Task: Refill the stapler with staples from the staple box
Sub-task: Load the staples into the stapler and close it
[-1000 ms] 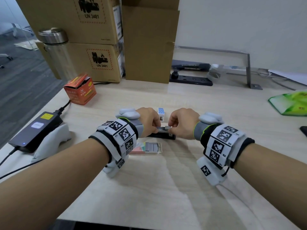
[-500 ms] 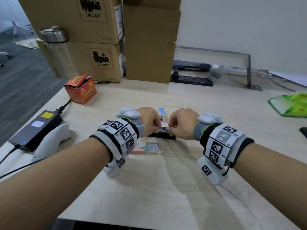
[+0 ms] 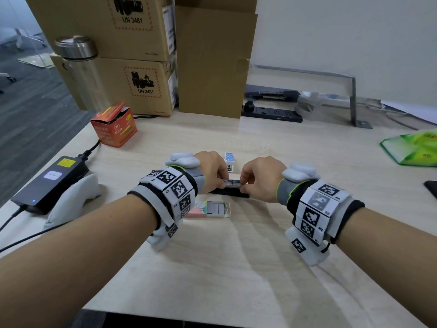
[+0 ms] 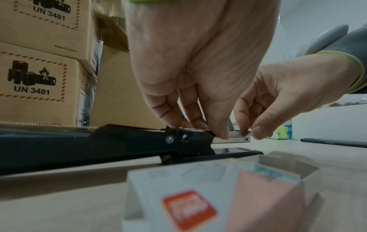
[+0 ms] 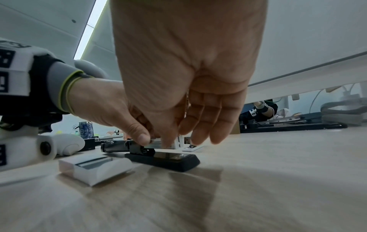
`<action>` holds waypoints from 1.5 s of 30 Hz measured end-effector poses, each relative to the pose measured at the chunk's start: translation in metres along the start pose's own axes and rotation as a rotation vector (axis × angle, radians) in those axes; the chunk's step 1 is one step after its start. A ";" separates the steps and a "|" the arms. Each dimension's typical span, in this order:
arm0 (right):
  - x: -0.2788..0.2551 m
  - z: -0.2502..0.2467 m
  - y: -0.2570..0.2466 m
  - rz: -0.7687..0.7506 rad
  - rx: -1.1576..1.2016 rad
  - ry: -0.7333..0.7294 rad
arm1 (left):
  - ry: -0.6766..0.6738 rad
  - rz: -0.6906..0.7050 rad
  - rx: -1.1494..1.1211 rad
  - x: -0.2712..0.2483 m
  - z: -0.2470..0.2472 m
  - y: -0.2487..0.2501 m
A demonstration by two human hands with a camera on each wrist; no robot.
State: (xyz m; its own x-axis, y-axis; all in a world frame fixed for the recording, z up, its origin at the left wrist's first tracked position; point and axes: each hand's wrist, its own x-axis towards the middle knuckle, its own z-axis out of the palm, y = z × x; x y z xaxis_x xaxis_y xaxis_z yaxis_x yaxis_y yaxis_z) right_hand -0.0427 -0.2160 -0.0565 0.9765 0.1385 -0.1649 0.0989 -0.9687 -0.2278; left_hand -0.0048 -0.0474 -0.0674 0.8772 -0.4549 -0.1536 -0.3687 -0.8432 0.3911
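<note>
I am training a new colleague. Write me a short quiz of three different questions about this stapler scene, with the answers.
1. True or false: the staple box lies open on the table, nearer to the person than the stapler.
2. Multiple choice: what do both hands work on?
A. the orange carton
B. the metal staple rail of the stapler
C. the power adapter
3. Fill in: the black stapler's lid is swung ____.

Key:
1. True. Grey staple strips show inside it.
2. B. The left hand holds the stapler at its hinge; the right hand pinches at the metal staple rail.
3. Open, lying back flat towards the left.
</note>
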 end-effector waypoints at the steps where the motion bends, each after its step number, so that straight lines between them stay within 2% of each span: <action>1: 0.000 0.001 -0.001 -0.005 -0.020 -0.004 | 0.001 0.002 0.001 0.000 0.000 0.000; 7: -0.002 -0.001 -0.010 -0.043 -0.068 -0.039 | 0.003 0.007 0.007 -0.003 -0.002 0.002; 12: -0.003 -0.002 0.001 0.002 -0.053 -0.011 | 0.037 0.009 0.001 -0.012 -0.010 -0.015; 15: -0.005 0.001 0.010 0.055 -0.086 -0.043 | 0.019 -0.073 0.038 -0.022 -0.028 -0.040; 19: -0.007 0.005 0.009 0.062 -0.097 -0.069 | -0.119 -0.221 0.159 -0.036 -0.039 -0.067; 23: -0.006 0.005 0.004 0.035 -0.131 -0.103 | -0.114 -0.268 0.150 -0.042 -0.034 -0.081; 31: -0.005 0.008 0.002 0.050 -0.104 -0.111 | -0.070 -0.223 0.134 -0.050 -0.050 -0.085; 37: 0.001 0.010 0.004 0.088 -0.104 -0.122 | 0.083 -0.095 -0.001 -0.046 -0.086 -0.047; 42: 0.003 0.009 0.003 0.090 -0.108 -0.122 | 0.088 0.014 -0.105 -0.023 -0.052 0.000; 45: 0.001 0.007 0.006 0.106 -0.117 -0.141 | -0.001 0.066 -0.015 -0.009 -0.028 0.017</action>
State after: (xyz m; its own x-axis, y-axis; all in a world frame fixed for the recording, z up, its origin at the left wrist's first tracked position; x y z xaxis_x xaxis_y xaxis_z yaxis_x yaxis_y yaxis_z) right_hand -0.0426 -0.2201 -0.0652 0.9471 0.0540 -0.3162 0.0267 -0.9956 -0.0902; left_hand -0.0107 -0.0495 -0.0336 0.8505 -0.5101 -0.1281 -0.4215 -0.8067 0.4142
